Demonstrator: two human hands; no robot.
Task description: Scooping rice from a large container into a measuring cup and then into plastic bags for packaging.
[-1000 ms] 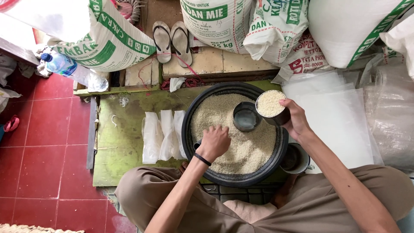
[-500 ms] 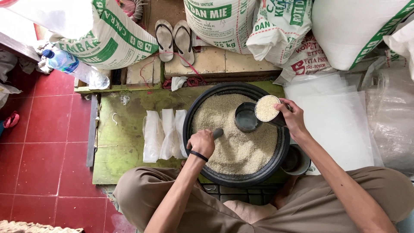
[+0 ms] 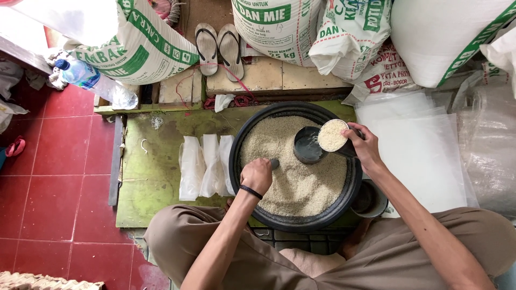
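- Nearest, my knees frame the big black basin (image 3: 344, 207), which sits on the floor between them and is heaped with pale grain (image 3: 301, 182) almost to the rim.
- My left hand (image 3: 257, 175) rests on the grain near the basin's left side, fingers curled shut around a small dark piece (image 3: 274, 162) that pokes out past the knuckles; I cannot tell what that piece is. A dark band circles that wrist.
- My right hand (image 3: 364, 146) is clamped around a small cup (image 3: 333, 135), tilted over the far right part of the basin. The cup is brimful of grain, so one scoop is loaded and, as I judge it, not yet tipped anywhere.
- Just beside the cup lies a round black scoop (image 3: 307, 146), resting on the grain and holding none that I can see.
- Left of the basin, on the green board (image 3: 156, 177), three clear plastic bags (image 3: 207, 166) lie flat side by side; they look unfilled, so by my reckoning the bagging has barely started and most of the grain remains in the basin.
- Right of the basin, a stack of clear plastic sheets (image 3: 424, 145) is spread out, and a small pot (image 3: 371, 198) peeps from under the rim.
- Farther off stand large white sacks (image 3: 279, 27), a pair of sandals (image 3: 219, 45) and a water bottle (image 3: 97, 83).
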